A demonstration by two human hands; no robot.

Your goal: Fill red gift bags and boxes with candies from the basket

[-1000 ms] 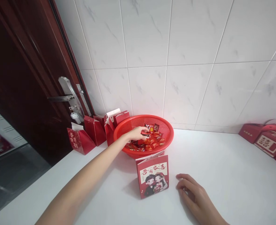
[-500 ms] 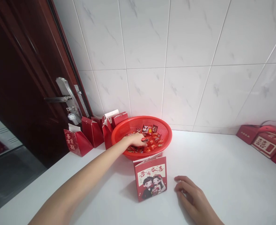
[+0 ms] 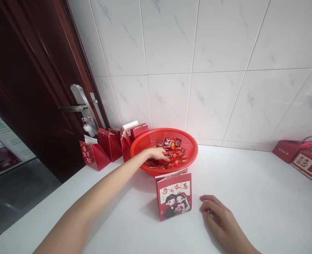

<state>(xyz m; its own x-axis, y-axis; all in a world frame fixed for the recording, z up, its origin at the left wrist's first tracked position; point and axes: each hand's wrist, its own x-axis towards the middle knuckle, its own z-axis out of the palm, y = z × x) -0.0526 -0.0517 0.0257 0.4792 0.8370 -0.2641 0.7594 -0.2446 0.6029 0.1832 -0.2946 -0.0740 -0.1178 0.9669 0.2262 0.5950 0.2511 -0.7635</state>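
My left hand (image 3: 159, 154) reaches into a red plastic basket (image 3: 191, 158), its fingers down among red-wrapped candies (image 3: 175, 155). The fingertips are partly hidden there, so whether they grip a candy does not show. In front of the basket stands a red paper gift box (image 3: 174, 197) with a cartoon couple on its face and white flaps at its top. My right hand (image 3: 216, 215) rests on the white table to the right of this box, fingers loosely curled and apart, holding nothing.
Several red gift boxes (image 3: 94, 155) stand left of the basket, near a dark door with a metal handle (image 3: 73, 108). More red boxes (image 3: 305, 163) lie at the right edge of the white table (image 3: 240, 176). A tiled wall (image 3: 169, 102) rises behind.
The whole view has shifted slightly, so everything sits a little further right. My left hand is still in the basket, its fingers slightly moved among the candies. My right hand stays beside the box.
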